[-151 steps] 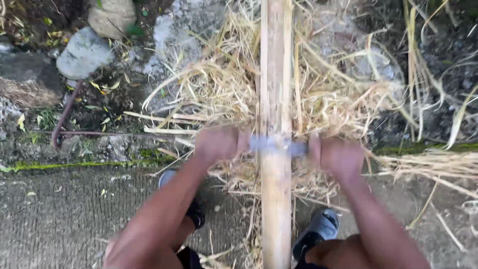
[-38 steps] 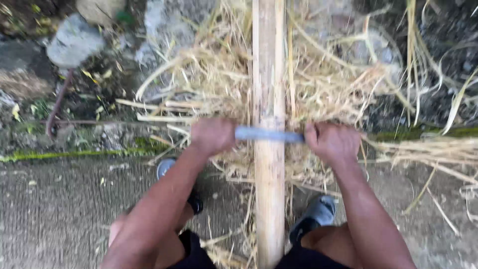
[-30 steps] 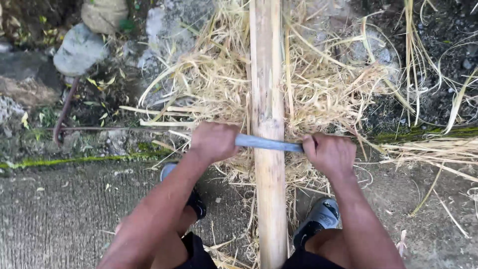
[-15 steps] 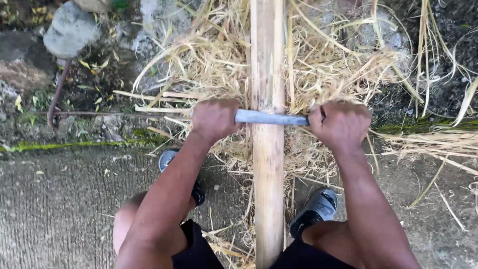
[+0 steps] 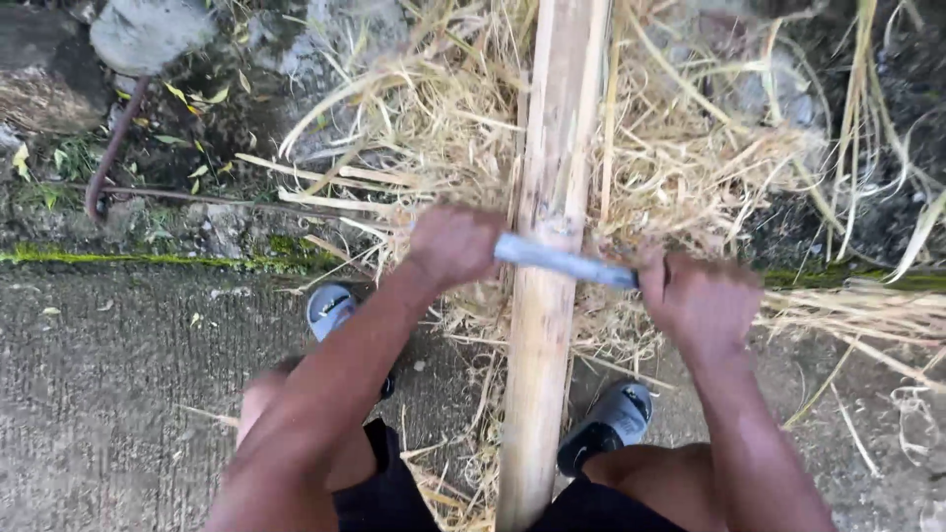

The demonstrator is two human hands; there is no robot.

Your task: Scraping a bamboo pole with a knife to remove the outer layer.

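Both hands [image 5: 572,276] grip blade [image 5: 564,261] across bamboo pole [image 5: 547,325].

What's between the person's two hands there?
In the head view, a metal blade spans from left hand to right hand, lying across the pale bamboo pole.

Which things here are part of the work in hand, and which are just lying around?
In use: bamboo pole, metal blade, left hand, right hand, straw shavings.
Lying about: grey stone, bent rusty rod, fallen leaves.
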